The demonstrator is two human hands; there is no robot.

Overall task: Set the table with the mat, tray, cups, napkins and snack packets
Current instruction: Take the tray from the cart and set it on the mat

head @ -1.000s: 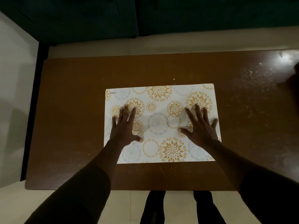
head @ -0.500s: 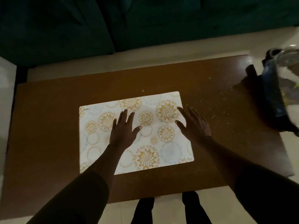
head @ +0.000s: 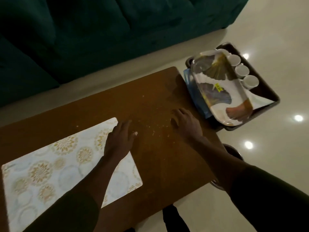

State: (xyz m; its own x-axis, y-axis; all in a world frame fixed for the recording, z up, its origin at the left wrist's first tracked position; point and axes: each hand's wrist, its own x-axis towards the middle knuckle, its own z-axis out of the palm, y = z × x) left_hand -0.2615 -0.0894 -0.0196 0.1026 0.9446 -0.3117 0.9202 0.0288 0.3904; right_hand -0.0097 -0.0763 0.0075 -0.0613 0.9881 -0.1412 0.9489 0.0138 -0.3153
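One head-worn view looks steeply down at the table (head: 155, 104) from close above.

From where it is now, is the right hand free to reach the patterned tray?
Probably yes. The right hand is empty over bare table near its right end, and the tray sits just beyond that edge, on top, with nothing between them.

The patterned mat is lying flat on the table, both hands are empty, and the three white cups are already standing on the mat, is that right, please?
Not quite: the three white cups are not on the mat. The head view shows them in the dark tray off the table's right end. The mat lies flat; left hand and right hand are empty.
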